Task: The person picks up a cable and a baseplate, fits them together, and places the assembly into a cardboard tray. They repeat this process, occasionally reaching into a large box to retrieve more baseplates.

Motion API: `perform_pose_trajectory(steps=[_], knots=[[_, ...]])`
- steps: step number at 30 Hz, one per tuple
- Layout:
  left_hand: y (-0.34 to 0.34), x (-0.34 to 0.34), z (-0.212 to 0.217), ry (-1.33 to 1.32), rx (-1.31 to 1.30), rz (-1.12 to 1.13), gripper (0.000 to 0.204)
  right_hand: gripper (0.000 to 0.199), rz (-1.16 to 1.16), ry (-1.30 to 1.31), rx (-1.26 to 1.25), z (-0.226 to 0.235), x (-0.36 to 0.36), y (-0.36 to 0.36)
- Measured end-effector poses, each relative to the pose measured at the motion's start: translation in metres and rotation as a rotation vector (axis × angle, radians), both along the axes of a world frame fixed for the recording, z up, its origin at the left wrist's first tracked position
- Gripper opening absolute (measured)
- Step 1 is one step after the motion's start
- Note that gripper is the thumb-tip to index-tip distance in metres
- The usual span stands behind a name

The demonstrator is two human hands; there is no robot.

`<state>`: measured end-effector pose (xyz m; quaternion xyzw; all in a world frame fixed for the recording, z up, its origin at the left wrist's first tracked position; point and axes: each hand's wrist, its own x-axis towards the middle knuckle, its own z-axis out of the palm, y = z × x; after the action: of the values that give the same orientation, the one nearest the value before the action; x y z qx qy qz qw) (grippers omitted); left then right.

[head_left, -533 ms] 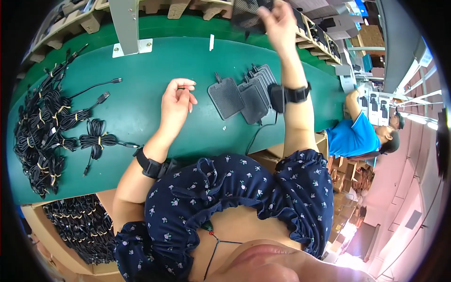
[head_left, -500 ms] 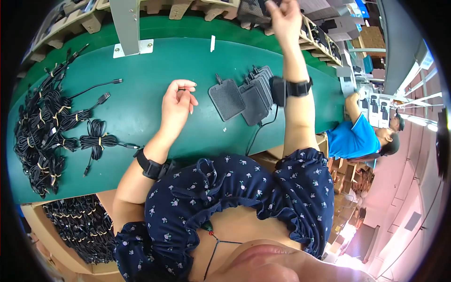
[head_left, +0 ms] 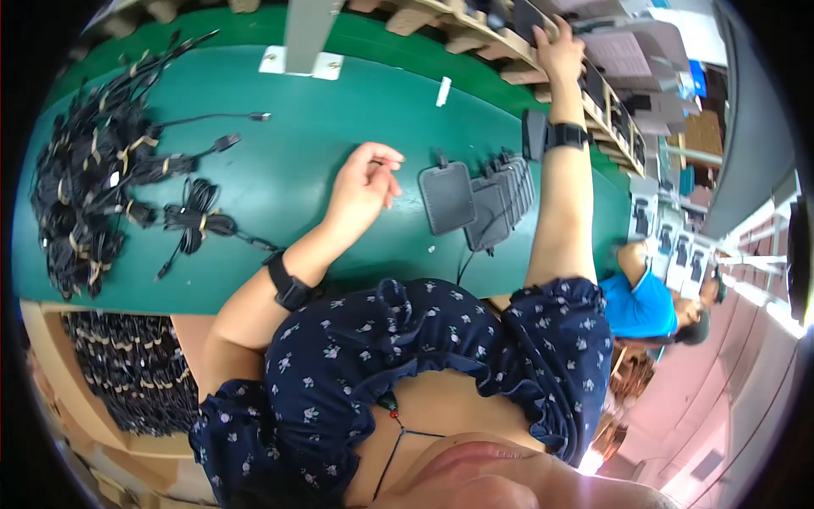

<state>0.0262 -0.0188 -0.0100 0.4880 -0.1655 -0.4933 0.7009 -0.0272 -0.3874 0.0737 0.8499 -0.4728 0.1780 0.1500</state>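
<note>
Past the black plates [head_left: 447, 199] on the table [head_left: 292, 191], the right hand [head_left: 560, 58] has reached the beige tray [head_left: 515, 46], so work shifts there; I can't tell if its fingers grip the dark slab [head_left: 526, 20]. Left of the plates, the left hand [head_left: 365, 185] curls loosely, empty.

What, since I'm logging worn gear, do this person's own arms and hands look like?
The left hand and right hand are ungloved. Black bands circle both wrists: the left band and the right band, beside which sits a dark boxy module. The short navy sleeves carry a small floral print.
</note>
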Motion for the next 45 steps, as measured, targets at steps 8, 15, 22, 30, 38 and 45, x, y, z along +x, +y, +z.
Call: perform_pose_trajectory(steps=[8,15,22,30,38,45], knots=[[-0.003,0.000,-0.008,-0.004,-0.057,-0.038,0.019,0.024,0.740,-0.009,0.367,0.000,0.073,0.206],[-0.015,-0.006,-0.051,0.108,-0.511,-0.050,0.018,0.033,1.620,0.290,0.530,-0.025,0.124,0.361],[0.047,0.008,-0.004,0.740,-0.552,-0.325,0.018,0.046,1.334,0.392,0.593,-0.046,0.135,0.385],[-0.013,-0.021,-0.005,-0.379,-0.043,0.038,0.016,0.036,1.081,0.225,0.522,-0.001,0.081,0.287],[-0.001,0.021,0.030,-1.148,-0.228,0.735,0.054,0.027,1.028,0.247,0.316,0.043,-0.002,0.215],[-0.014,0.013,0.001,-0.420,-0.353,0.047,0.033,0.039,0.897,-0.278,1.084,0.025,-0.027,0.237]])
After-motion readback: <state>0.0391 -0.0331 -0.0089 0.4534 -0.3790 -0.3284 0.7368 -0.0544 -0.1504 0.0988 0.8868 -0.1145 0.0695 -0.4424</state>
